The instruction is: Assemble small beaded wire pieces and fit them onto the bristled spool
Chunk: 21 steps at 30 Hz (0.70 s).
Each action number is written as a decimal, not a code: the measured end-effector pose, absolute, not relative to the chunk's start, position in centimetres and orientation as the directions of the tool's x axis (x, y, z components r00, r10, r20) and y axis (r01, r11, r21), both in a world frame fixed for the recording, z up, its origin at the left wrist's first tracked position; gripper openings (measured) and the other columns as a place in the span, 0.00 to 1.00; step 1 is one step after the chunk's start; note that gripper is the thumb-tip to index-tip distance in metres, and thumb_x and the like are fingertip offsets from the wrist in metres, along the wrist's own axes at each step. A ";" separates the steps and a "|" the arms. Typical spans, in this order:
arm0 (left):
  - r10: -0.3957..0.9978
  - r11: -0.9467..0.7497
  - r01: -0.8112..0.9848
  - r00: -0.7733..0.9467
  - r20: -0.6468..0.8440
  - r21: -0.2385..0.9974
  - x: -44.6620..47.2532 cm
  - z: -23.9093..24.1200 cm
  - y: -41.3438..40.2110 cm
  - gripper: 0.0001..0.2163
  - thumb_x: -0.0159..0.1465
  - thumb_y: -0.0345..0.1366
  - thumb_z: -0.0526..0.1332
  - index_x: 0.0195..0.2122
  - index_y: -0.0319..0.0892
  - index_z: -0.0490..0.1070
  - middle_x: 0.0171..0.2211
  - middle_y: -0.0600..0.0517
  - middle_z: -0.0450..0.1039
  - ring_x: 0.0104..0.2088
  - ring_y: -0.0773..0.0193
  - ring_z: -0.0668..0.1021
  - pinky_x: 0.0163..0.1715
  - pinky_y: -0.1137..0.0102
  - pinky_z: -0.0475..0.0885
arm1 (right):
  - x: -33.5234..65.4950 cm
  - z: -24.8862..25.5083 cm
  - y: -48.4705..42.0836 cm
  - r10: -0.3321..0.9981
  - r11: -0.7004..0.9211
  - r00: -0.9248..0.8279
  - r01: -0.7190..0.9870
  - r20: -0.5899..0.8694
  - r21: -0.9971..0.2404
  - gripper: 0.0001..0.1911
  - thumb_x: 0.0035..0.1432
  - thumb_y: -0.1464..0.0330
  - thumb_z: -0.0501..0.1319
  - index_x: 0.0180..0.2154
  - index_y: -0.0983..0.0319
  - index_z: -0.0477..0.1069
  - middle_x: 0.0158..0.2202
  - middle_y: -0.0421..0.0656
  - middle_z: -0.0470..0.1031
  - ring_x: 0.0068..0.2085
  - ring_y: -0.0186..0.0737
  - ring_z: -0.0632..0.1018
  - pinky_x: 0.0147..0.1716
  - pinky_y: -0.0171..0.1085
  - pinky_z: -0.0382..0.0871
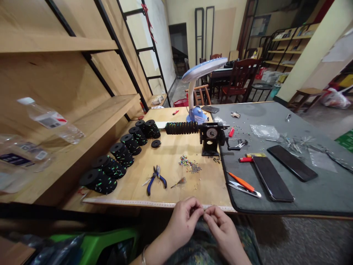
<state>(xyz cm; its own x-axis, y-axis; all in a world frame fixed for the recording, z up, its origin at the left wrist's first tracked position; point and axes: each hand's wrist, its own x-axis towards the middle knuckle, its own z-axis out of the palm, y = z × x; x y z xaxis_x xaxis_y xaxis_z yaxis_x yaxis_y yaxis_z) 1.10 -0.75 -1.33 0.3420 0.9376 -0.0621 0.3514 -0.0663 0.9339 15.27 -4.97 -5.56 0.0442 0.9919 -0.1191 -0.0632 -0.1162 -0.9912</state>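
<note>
My left hand (185,217) and my right hand (220,224) meet just in front of the table's front edge, thumbs and fingertips pinched close together. Whatever lies between the fingertips is too small to make out. Beyond them on the wood are a small pile of colored beads (185,161) and a heap of short metallic pieces (195,168). A small dark-stemmed piece with a frayed end (179,182) lies nearer to me. Blue-handled pliers (157,180) rest open to the left of it.
Black foam spools (127,143) line the left side. A hand-cranked winder (211,138) carries a row of black discs (182,127). Behind stands a blue desk lamp (197,114). Phones (273,178), an orange-handled tool (241,181) and thread snips (245,189) lie on the grey mat (309,198).
</note>
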 end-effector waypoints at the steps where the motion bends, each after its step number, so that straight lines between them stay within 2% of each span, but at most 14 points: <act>1: 0.934 -0.130 0.399 0.358 -0.023 0.908 1.0 -1.2 -0.7 0.08 0.62 0.34 0.58 0.25 0.41 0.70 0.24 0.53 0.68 0.26 0.64 0.69 0.26 0.72 0.60 | 15.3 -5.6 -5.1 0.995 -0.091 0.034 -0.020 -0.091 -0.996 0.19 0.56 0.52 0.61 0.28 0.62 0.70 0.24 0.37 0.68 0.25 0.34 0.66 0.26 0.32 0.59; 4: 0.912 -0.246 0.471 0.407 0.039 0.847 0.9 -0.8 -0.7 0.08 0.62 0.32 0.57 0.26 0.42 0.71 0.25 0.51 0.69 0.28 0.62 0.70 0.28 0.71 0.60 | 15.3 -5.5 -5.3 0.999 -0.042 -0.011 0.088 -0.043 -0.995 0.17 0.59 0.54 0.58 0.30 0.62 0.71 0.25 0.39 0.71 0.26 0.36 0.68 0.27 0.33 0.61; 6: 0.908 -0.251 0.472 0.418 0.036 0.845 1.0 -0.6 -0.7 0.08 0.62 0.32 0.57 0.26 0.42 0.71 0.26 0.51 0.69 0.28 0.62 0.71 0.28 0.71 0.60 | 15.4 -5.3 -5.3 0.999 -0.031 -0.028 0.093 -0.034 -0.995 0.17 0.60 0.55 0.58 0.30 0.61 0.71 0.25 0.39 0.70 0.27 0.36 0.68 0.28 0.33 0.60; 9: 0.925 -0.140 0.394 0.380 -0.023 0.908 1.3 -0.7 -0.6 0.08 0.62 0.34 0.58 0.26 0.41 0.70 0.24 0.53 0.68 0.27 0.64 0.70 0.27 0.72 0.60 | 15.5 -5.2 -5.0 0.993 -0.120 -0.024 -0.075 -0.119 -0.990 0.19 0.56 0.51 0.60 0.29 0.61 0.68 0.21 0.35 0.64 0.22 0.31 0.63 0.22 0.31 0.56; 12: 0.934 0.028 0.233 0.340 -0.109 0.972 1.3 -1.1 -0.7 0.08 0.62 0.37 0.58 0.27 0.40 0.69 0.24 0.54 0.67 0.26 0.66 0.69 0.27 0.73 0.62 | 15.6 -5.3 -4.7 0.965 -0.262 -0.059 -0.308 -0.257 -0.914 0.23 0.49 0.47 0.64 0.28 0.60 0.65 0.15 0.28 0.52 0.16 0.26 0.51 0.16 0.28 0.44; 14: 0.927 0.084 0.155 0.350 -0.134 0.984 1.1 -1.5 -0.8 0.06 0.63 0.35 0.57 0.31 0.40 0.69 0.26 0.54 0.67 0.26 0.66 0.69 0.28 0.73 0.64 | 15.6 -5.4 -4.7 0.952 -0.300 -0.069 -0.412 -0.299 -0.861 0.23 0.48 0.48 0.66 0.29 0.59 0.64 0.14 0.26 0.48 0.15 0.24 0.47 0.15 0.28 0.40; 17: 0.892 0.068 0.172 0.432 -0.137 0.983 0.8 -2.1 -1.3 0.08 0.61 0.28 0.54 0.39 0.39 0.70 0.28 0.54 0.68 0.25 0.68 0.68 0.28 0.74 0.64 | 15.6 -5.4 -4.7 0.942 -0.316 -0.077 -0.536 -0.327 -0.783 0.21 0.50 0.51 0.67 0.30 0.59 0.63 0.12 0.24 0.47 0.14 0.24 0.45 0.13 0.26 0.39; 21: 0.829 -0.039 0.257 0.547 -0.113 0.966 1.0 -2.8 -2.1 0.20 0.55 0.21 0.56 0.49 0.41 0.68 0.38 0.50 0.73 0.26 0.69 0.66 0.27 0.75 0.63 | 15.5 -5.3 -4.9 0.936 -0.325 -0.107 -0.627 -0.335 -0.708 0.19 0.51 0.52 0.66 0.31 0.57 0.63 0.10 0.23 0.49 0.13 0.24 0.44 0.12 0.27 0.38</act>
